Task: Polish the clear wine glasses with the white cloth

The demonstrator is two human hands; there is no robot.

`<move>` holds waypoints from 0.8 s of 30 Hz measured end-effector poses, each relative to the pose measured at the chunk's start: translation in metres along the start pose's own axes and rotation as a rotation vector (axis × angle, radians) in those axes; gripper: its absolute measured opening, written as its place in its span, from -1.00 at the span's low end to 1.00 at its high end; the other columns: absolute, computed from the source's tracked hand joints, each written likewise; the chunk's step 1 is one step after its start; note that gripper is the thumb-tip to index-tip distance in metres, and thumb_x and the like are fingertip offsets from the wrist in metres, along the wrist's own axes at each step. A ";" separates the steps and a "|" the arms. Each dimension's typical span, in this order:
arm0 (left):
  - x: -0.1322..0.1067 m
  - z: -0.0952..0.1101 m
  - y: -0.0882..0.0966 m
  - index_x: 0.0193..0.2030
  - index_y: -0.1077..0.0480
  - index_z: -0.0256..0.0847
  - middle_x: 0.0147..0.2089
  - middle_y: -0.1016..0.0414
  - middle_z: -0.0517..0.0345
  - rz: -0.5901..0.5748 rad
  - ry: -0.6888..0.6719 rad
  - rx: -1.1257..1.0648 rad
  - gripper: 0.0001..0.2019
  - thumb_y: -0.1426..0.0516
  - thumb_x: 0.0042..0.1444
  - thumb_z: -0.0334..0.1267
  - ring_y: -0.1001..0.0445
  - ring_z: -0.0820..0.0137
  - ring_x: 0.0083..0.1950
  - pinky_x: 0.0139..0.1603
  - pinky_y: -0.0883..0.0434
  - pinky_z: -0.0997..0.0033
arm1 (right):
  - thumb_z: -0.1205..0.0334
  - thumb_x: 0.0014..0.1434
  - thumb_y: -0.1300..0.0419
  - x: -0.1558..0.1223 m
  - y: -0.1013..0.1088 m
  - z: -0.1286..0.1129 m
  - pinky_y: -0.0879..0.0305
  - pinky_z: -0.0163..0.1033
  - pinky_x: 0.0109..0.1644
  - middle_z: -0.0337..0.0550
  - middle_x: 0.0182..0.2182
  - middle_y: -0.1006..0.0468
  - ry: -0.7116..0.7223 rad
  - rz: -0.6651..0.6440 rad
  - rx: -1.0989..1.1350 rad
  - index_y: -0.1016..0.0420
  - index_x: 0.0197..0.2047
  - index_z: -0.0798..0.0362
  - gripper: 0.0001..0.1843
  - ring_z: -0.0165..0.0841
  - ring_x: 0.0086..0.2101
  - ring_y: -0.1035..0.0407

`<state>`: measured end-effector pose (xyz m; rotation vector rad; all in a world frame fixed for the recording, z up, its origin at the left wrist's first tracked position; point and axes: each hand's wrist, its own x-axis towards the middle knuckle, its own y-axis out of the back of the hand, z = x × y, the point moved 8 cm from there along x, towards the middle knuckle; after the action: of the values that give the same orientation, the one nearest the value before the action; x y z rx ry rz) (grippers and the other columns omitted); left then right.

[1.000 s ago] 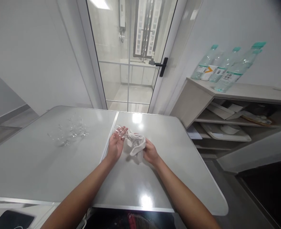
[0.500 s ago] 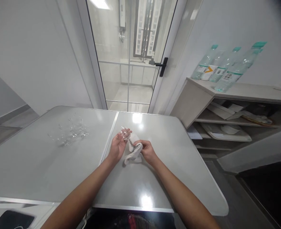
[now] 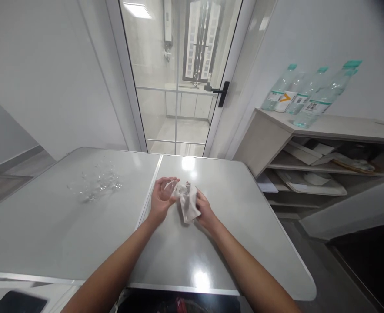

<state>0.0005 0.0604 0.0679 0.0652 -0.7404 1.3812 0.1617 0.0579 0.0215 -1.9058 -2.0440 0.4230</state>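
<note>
Just right of the metal strip (image 3: 155, 171) that divides a pale counter (image 3: 244, 213), a person brings a clear vessel (image 3: 168, 189) and a white cloth (image 3: 189, 208) together. The left hand (image 3: 161, 201), closest to the strip, curls its fingers and thumb around the vessel; the right hand (image 3: 205, 212), farther right of the strip, has its grip gathered on the cloth, though folds hide some of the fingertips. The work appears to be in mid-course: the cloth bunches against the vessel's right end, and neither item is set down. How much of the vessel has been gone over cannot be told, nor whether the clear glassy pieces (image 3: 101, 184), clustered well left of the strip, have had or await the same handling.

The vessel looks thin-walled, rounded and see-through, glass or hard plastic, its outline partly lost behind the fingers. The cloth is soft and matte, falling in loose folds with one limp corner hanging toward the counter. The cluster shows as fine rims and glints, too faint to count. The counter's smooth, glossy top throws back bright patches of light right of the strip. Beyond the strip's far end stands a framed glass door (image 3: 155, 113) with a black handle (image 3: 223, 94).
</note>
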 end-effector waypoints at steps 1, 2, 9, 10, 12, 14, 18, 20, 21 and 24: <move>-0.003 0.002 -0.007 0.21 -0.34 -0.06 0.25 -0.49 -0.12 -0.064 -0.025 0.044 -0.35 -0.46 0.03 -0.08 -0.50 0.02 0.32 0.37 -0.42 -0.07 | 0.07 0.05 -0.46 0.002 0.001 0.002 -0.53 -0.16 -0.05 -0.08 -0.01 -0.69 0.005 0.004 0.012 -0.62 0.09 -0.02 -0.47 -0.17 -0.10 -0.58; -0.006 0.003 -0.013 0.22 -0.33 -0.07 0.23 -0.50 -0.14 -0.127 -0.055 0.092 -0.35 -0.47 0.03 -0.13 -0.51 0.02 0.30 0.35 -0.44 -0.08 | 0.09 0.02 -0.47 0.003 0.002 0.005 -0.51 -0.18 -0.04 -0.09 -0.01 -0.69 0.003 0.003 0.034 -0.62 0.08 -0.01 -0.47 -0.17 -0.08 -0.58; -0.028 0.005 -0.036 0.30 -0.31 -0.06 0.24 -0.53 -0.13 -0.425 -0.335 0.417 -0.39 -0.37 0.14 -0.37 -0.49 0.07 0.33 0.42 -0.37 -0.21 | 0.28 -0.19 -0.47 0.012 0.031 0.017 -0.47 -0.18 -0.13 -0.11 -0.25 -0.74 -0.009 0.208 0.032 -0.70 -0.19 0.07 -0.61 -0.20 -0.24 -0.58; -0.028 0.005 -0.036 0.31 -0.30 -0.07 0.25 -0.52 -0.13 -0.419 -0.343 0.422 -0.39 -0.36 0.15 -0.37 -0.49 0.07 0.33 0.42 -0.37 -0.22 | 0.31 -0.21 -0.46 0.011 0.035 0.015 -0.46 -0.19 -0.14 -0.12 -0.27 -0.74 -0.004 0.240 0.027 -0.70 -0.21 0.07 -0.62 -0.21 -0.26 -0.58; -0.027 0.007 -0.036 0.31 -0.30 -0.07 0.25 -0.52 -0.14 -0.408 -0.350 0.417 -0.40 -0.35 0.17 -0.38 -0.50 0.08 0.33 0.43 -0.37 -0.22 | 0.34 -0.22 -0.44 0.011 0.035 0.013 -0.46 -0.19 -0.12 -0.14 -0.27 -0.74 0.000 0.234 0.048 -0.69 -0.20 0.05 -0.60 -0.22 -0.26 -0.57; -0.026 0.009 -0.038 0.30 -0.31 -0.08 0.25 -0.52 -0.13 -0.420 -0.352 0.413 -0.43 -0.34 0.18 -0.38 -0.49 0.08 0.34 0.42 -0.39 -0.20 | 0.38 -0.21 -0.41 0.013 0.028 0.013 -0.45 -0.18 -0.09 -0.15 -0.22 -0.73 -0.014 0.161 0.095 -0.68 -0.12 0.03 -0.52 -0.24 -0.23 -0.57; -0.029 0.010 -0.042 0.30 -0.32 -0.06 0.24 -0.53 -0.11 -0.484 -0.355 0.415 -0.42 -0.34 0.17 -0.41 -0.49 0.09 0.33 0.39 -0.43 -0.16 | 0.39 -0.25 -0.39 0.016 0.028 0.012 -0.42 -0.21 -0.15 -0.18 -0.26 -0.71 0.007 0.159 0.058 -0.65 -0.15 0.04 -0.53 -0.27 -0.28 -0.53; -0.029 0.008 -0.040 0.30 -0.32 -0.06 0.25 -0.53 -0.12 -0.479 -0.328 0.411 -0.40 -0.35 0.16 -0.41 -0.50 0.09 0.33 0.37 -0.45 -0.14 | 0.36 -0.25 -0.38 0.015 0.037 0.008 -0.36 -0.25 -0.23 -0.25 -0.37 -0.64 0.059 0.228 -0.066 -0.61 -0.27 0.06 -0.64 -0.31 -0.35 -0.46; -0.028 0.006 -0.037 0.30 -0.32 -0.06 0.26 -0.52 -0.13 -0.446 -0.306 0.411 -0.39 -0.36 0.15 -0.41 -0.50 0.08 0.33 0.35 -0.46 -0.12 | 0.34 -0.22 -0.37 0.014 0.042 0.005 -0.32 -0.27 -0.26 -0.29 -0.42 -0.58 0.086 0.264 -0.142 -0.58 -0.31 0.06 -0.70 -0.33 -0.38 -0.41; -0.018 0.003 -0.021 0.30 -0.34 -0.06 0.28 -0.50 -0.13 -0.243 -0.230 0.401 -0.37 -0.40 0.11 -0.35 -0.49 0.09 0.34 0.35 -0.46 -0.07 | 0.28 -0.06 -0.26 0.007 0.051 -0.013 -0.27 -0.29 -0.26 -0.32 -0.44 -0.45 0.192 0.354 -0.395 -0.51 -0.37 0.05 -0.89 -0.36 -0.38 -0.32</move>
<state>0.0175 0.0386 0.0690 0.6189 -0.6110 1.2812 0.2133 0.0685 0.0121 -2.4442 -1.7643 -0.1001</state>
